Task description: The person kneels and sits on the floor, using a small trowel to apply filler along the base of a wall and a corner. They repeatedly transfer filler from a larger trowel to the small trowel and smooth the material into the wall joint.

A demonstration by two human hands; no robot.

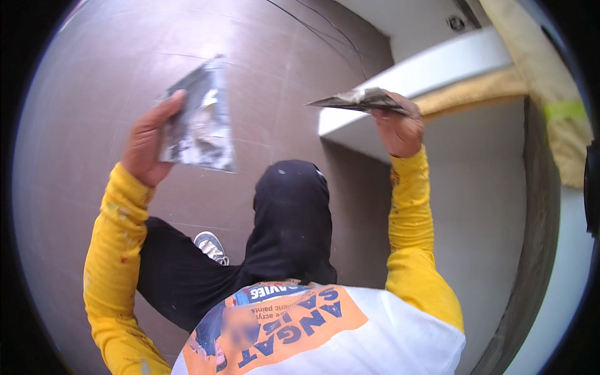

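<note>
Partly out of sight, clipped or lost to blur.
Toward ten o'clock, the silvery plate (195, 132) hides most of the left hand's (148, 139) fingers, and the pale smear (206, 122) on it is too blurred to identify. Toward one o'clock, the right hand's (400, 125) darker plate (356, 100) shows nearly edge-on, its underside hidden. The bent left leg (184, 272) partly covers the shoe (210, 245) at eight. The lower edge cuts the left yellow sleeve (115, 262) near seven; the upper edge clips the dark cables (337, 32) at twelve. The black object (591, 190) at three is cut off, its kind unclear.
</note>
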